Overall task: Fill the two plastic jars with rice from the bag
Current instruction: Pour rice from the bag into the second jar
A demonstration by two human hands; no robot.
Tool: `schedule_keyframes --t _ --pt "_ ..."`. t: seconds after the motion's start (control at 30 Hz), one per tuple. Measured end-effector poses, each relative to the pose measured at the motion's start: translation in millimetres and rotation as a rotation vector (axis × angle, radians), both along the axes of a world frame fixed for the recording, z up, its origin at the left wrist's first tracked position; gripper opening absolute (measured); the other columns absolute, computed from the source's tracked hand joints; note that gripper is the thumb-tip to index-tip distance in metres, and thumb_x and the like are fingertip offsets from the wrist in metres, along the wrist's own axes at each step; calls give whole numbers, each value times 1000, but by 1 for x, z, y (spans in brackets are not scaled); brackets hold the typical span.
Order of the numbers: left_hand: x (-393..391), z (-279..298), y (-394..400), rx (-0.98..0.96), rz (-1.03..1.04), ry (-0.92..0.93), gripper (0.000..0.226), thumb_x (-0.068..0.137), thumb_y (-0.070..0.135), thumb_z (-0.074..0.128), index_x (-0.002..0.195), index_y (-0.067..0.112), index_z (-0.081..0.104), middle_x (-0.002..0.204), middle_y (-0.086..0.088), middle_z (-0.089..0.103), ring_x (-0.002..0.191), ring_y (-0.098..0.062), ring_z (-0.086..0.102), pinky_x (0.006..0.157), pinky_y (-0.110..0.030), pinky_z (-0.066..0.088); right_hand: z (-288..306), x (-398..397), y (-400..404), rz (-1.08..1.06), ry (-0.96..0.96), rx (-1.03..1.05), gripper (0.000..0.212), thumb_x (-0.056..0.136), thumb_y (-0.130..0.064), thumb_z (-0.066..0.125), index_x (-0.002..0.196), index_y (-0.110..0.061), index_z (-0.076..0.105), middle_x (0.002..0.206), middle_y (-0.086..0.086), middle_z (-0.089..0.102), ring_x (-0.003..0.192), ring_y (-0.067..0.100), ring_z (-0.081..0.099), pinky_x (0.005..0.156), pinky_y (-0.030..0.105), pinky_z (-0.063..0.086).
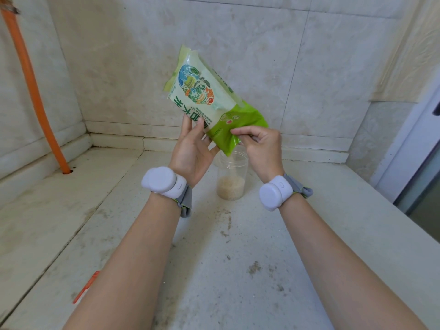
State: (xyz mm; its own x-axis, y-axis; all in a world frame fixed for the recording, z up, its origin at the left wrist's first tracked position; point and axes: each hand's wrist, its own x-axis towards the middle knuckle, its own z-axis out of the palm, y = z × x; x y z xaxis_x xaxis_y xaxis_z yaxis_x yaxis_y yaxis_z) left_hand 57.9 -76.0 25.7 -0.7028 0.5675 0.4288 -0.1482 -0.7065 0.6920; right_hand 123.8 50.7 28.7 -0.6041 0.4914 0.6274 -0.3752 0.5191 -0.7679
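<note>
A green and white rice bag (209,96) is tipped upside down, its lower corner just above the mouth of a clear plastic jar (231,173) standing on the counter. A thin stream of rice falls into the jar, which holds a low layer of rice at its bottom. My left hand (192,148) holds the bag's lower left side, fingers and thumb round it. My right hand (259,148) pinches the bag's green lower edge beside the opening. Only one jar is in view; the hands hide part of its rim.
The jar stands on a pale stone counter (214,258) with dirty specks, near a tiled back wall (238,44). An orange pipe (33,91) runs down into the counter at the left. A small orange strip (85,287) lies at the front left. The counter's edge drops off at the right.
</note>
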Motion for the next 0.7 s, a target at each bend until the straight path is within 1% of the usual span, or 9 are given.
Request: schedule_keyframes --t 0.1,0.27,0.37,0.47,0.6,0.7 --pt "0 0 0 6 -1 0 36 103 17 33 137 29 33 135 -8 47 118 -26 49 89 -41 52 0 0 0 -2 5 2 19 83 4 61 87 -8 75 85 0 72 81 11 69 81 34 57" --pt "-1 0 0 11 -3 0 37 103 17 34 138 29 33 134 -8 48 117 -26 50 88 -40 52 -1 -1 0 -12 9 8 20 83 5 60 87 -8 75 83 1 72 78 13 68 79 37 57" --pt "-1 0 -1 10 -4 -5 37 103 17 34 138 29 33 133 -8 48 118 -26 50 90 -42 51 -1 -1 0 -15 6 16 21 83 4 61 87 -10 75 82 -1 72 77 11 68 79 35 57" --pt "-1 0 -1 11 -1 -4 36 103 17 34 137 28 34 130 -6 51 117 -26 49 89 -41 52 -1 -1 0 -11 5 18 23 83 4 61 87 -13 75 83 -2 71 78 8 68 80 33 57" --pt "-2 0 -1 6 6 -9 43 103 17 34 144 26 28 131 -6 50 116 -26 50 88 -40 52 -2 -3 1 -4 6 10 23 83 4 61 86 -13 75 83 -1 72 79 12 69 80 38 57" --pt "-1 1 0 5 7 -10 45 103 17 34 146 26 27 131 -6 49 117 -26 50 87 -40 52 -2 -2 1 1 9 6 23 83 4 61 87 -15 75 83 0 72 80 14 70 81 41 57"
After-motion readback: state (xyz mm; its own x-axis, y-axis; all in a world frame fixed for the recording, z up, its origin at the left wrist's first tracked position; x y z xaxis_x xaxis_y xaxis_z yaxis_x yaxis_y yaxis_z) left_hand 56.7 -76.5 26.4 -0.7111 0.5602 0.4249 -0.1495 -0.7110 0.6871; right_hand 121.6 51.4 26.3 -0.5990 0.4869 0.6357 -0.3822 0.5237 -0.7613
